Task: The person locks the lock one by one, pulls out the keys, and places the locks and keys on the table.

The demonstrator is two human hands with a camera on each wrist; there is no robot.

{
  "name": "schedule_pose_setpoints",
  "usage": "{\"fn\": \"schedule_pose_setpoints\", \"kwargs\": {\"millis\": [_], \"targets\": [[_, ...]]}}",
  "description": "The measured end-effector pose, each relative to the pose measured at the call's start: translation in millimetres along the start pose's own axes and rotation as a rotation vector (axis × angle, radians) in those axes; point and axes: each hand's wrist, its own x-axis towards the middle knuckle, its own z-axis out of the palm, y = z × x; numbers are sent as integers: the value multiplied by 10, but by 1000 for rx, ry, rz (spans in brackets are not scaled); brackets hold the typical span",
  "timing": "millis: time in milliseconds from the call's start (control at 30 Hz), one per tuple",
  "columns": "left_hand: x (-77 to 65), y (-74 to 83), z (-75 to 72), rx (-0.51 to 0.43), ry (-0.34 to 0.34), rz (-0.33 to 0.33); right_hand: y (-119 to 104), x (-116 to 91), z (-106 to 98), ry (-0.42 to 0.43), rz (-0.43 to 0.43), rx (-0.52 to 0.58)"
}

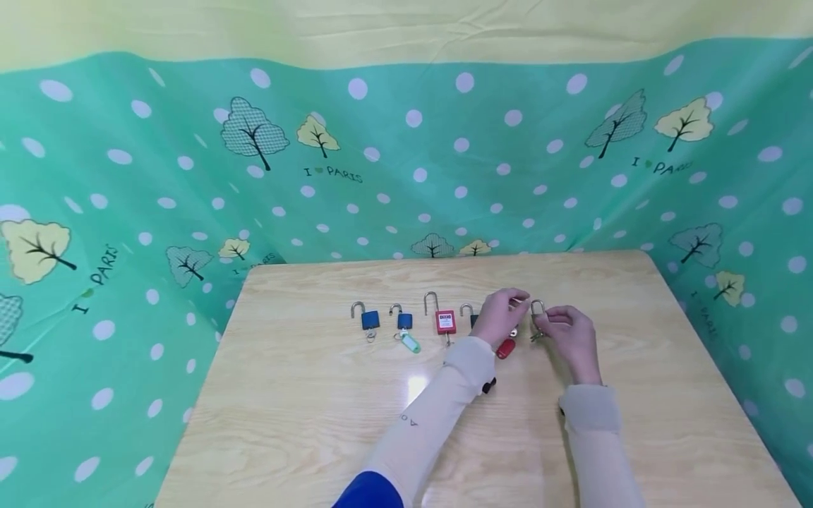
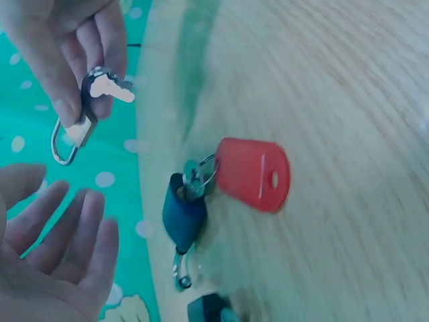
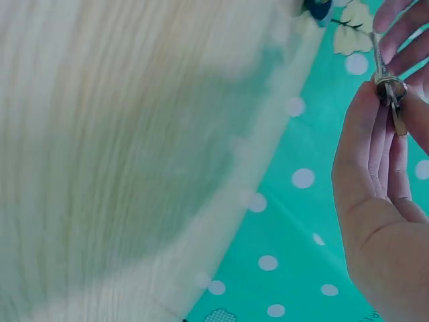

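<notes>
My right hand [image 1: 574,342] pinches a small padlock [image 2: 79,131] between thumb and fingers, held up above the table's far right part. Its metal shackle [image 1: 538,306] points away from me, and keys [image 2: 112,87] hang at its other end. Whether the shackle is fastened cannot be told. Close to the shackle is my left hand [image 1: 498,317], its fingers spread and loosely bent, with nothing in them. Beneath the left hand lies a blue padlock [image 2: 184,218] with a key and a red tag [image 2: 253,174]; the head view mostly hides its body.
Left along the row lie a blue padlock [image 1: 370,320], another blue one [image 1: 404,321] with a green tag [image 1: 411,343], a red padlock [image 1: 446,322], and a dark padlock [image 1: 473,320] partly behind my left hand. Their shackles stand open. A green dotted curtain [image 1: 381,176] borders the wooden table [image 1: 305,423].
</notes>
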Motion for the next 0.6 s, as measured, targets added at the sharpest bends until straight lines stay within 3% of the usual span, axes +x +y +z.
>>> {"fn": "schedule_pose_setpoints", "kwargs": {"millis": [100, 233, 600], "targets": [[-59, 8, -87, -73, 20, -43, -69, -83, 57, -26, 16, 45], [-107, 62, -126, -118, 45, -70, -114, -154, 108, -56, -24, 88], [-233, 216, -162, -164, 56, -104, -126, -316, 175, -36, -82, 189]]}}
